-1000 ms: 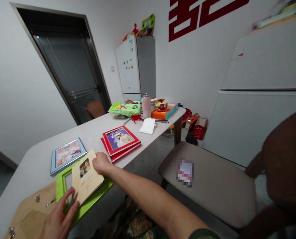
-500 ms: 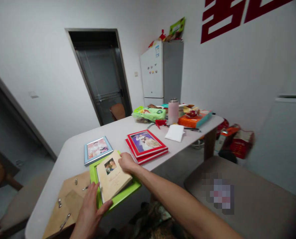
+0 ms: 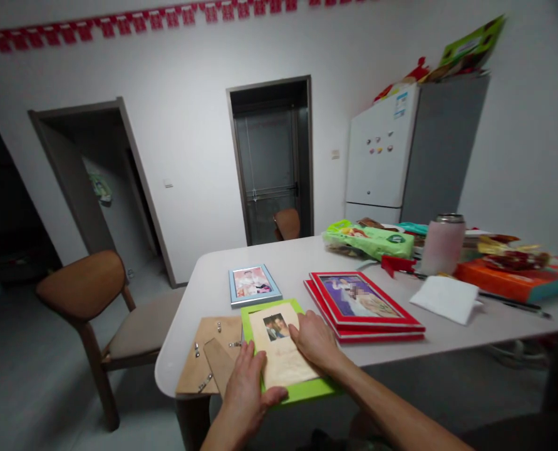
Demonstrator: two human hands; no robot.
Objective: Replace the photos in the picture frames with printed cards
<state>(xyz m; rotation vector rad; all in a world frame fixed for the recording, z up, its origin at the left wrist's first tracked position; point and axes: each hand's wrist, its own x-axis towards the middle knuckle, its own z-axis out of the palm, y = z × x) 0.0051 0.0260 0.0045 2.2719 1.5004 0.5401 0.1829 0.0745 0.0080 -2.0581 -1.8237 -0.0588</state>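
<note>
At the far left we see a dark doorway (image 3: 79, 181), and before it a wooden chair (image 3: 100, 300) with a brown back and a padded seat, standing on the grey floor just beside the bench. The white bench (image 3: 203, 275) has a rounded corner on this side. On its near edge lies a wooden frame backing (image 3: 203, 360) with small metal clips, flat, touching the green frame.

Our left hand (image 3: 245, 391) rests flat, the fingers (image 3: 247, 360) stretched out and not clenched, pressing on the left border of the green photo frame (image 3: 307, 391) and on the edge of the beige photo card (image 3: 281, 351). The card lies flat inside the green frame, at the near edge of the bench, with a small portrait in its upper part. Our right hand (image 3: 317, 341) lies on the right side of the same card, its fingers loosely curved and pressing down, not closed around anything.

Behind the green frame lies a small blue photo frame (image 3: 253, 284). To the right lies a stack of red photo frames (image 3: 361, 304), then a folded white cloth (image 3: 445, 297). Further back we see a green packet (image 3: 370, 238), a pink bottle (image 3: 442, 244) and an orange box (image 3: 518, 282). Against the white wall stands a fridge (image 3: 386, 153), beside a second doorway (image 3: 272, 160).
</note>
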